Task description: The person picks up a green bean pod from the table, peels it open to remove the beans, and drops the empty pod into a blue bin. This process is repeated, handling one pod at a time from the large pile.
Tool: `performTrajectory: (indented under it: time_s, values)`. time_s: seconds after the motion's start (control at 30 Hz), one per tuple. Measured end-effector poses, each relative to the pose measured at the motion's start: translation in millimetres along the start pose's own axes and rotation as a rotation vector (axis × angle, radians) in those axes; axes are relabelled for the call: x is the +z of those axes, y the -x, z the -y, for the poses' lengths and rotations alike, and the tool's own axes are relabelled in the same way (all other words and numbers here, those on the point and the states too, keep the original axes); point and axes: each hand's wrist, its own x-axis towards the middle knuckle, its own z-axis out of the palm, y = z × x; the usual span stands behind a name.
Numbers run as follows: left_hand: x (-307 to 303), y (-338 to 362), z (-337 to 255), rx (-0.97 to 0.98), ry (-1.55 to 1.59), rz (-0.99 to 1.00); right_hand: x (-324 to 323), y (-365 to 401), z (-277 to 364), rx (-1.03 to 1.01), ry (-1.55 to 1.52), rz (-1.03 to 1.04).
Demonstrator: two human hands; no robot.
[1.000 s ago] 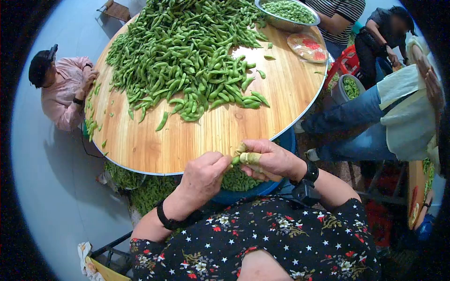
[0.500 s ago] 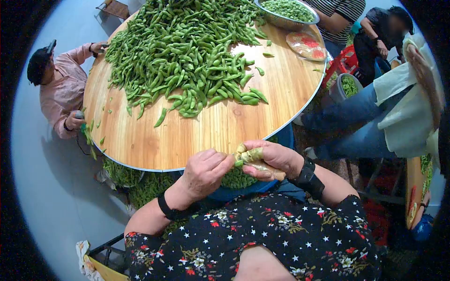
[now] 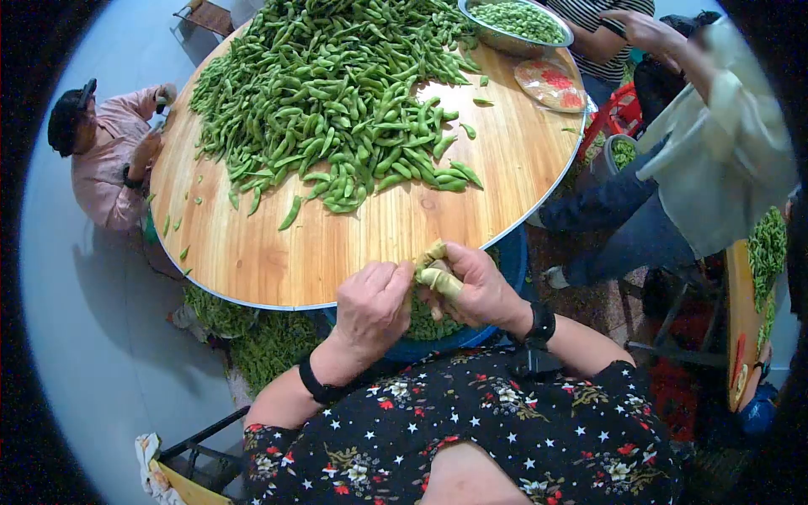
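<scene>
My left hand (image 3: 373, 305) is closed, its fingertips pinched at the table's front edge against those of my right hand (image 3: 475, 290). What it pinches is hidden. Yellowish coverings wrap the thumb and a finger of my right hand, which is curled, and any item between its fingertips is too small to tell. Below both hands, a blue tub (image 3: 515, 252) holds green beans. A large heap of green pods (image 3: 337, 101) covers the back of the round wooden table (image 3: 278, 252), with a few loose pods at its front.
A metal bowl of shelled beans (image 3: 518, 23) and a round patterned mat (image 3: 551, 84) are at the table's back right. One person in pink (image 3: 114, 160) sits at the left. Others are at the right, near a red chair (image 3: 623, 109) and a bucket (image 3: 621, 154).
Both my hands have shifted slightly; the green piece seen between them is no longer visible. The person at the left has drawn the hands together, and the one at the right has raised an arm.
</scene>
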Motion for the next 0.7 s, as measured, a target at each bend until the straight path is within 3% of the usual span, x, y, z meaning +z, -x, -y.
performTrajectory:
  time_s: [0.07, 0.17, 0.2, 0.27, 0.3, 0.33, 0.4, 0.43, 0.5, 0.53, 0.6, 0.67, 0.7]
  values:
    - [3, -2, -4, -0.048, -0.009, -0.016, -4, -8, -16, -0.342, 0.397, -0.076]
    - [10, -3, -8, -0.087, -0.025, -0.038, -2, -13, -8, -0.463, 0.644, -0.212]
    - [11, -2, -8, -0.081, -0.034, -0.047, -2, -13, -5, -0.466, 0.645, -0.210]
    - [6, -2, -11, -0.112, -0.017, -0.013, -3, -11, 0, -0.094, 0.230, -0.139]
    - [2, -2, -14, -0.142, 0.002, 0.022, -4, -8, 9, 0.004, 0.175, -0.110]
    - [-2, -1, -15, -0.139, 0.002, 0.020, -7, -8, 10, 0.001, 0.177, -0.113]
    - [-16, 10, -17, -0.194, 0.012, 0.117, -15, -8, 8, -0.213, 0.699, 0.028]
    - [-30, 16, -16, -0.248, -0.011, 0.184, -13, -5, 6, -0.346, 0.777, 0.045]
    - [-67, 26, -12, -0.311, -0.068, 0.403, -15, -2, 5, -0.385, 0.859, 0.135]
    - [-90, 23, -16, -0.418, -0.143, 0.646, -19, -4, 1, -0.453, 0.914, 0.196]
    - [-106, 24, -10, -0.291, -0.187, 0.559, -18, -4, 0, -0.491, 0.924, 0.199]
    - [-110, 6, -11, -0.298, -0.180, 0.541, -17, -6, 4, -0.530, 0.941, 0.202]
    - [-108, -6, -10, -0.306, -0.169, 0.526, -16, -7, 8, -0.547, 0.898, 0.099]
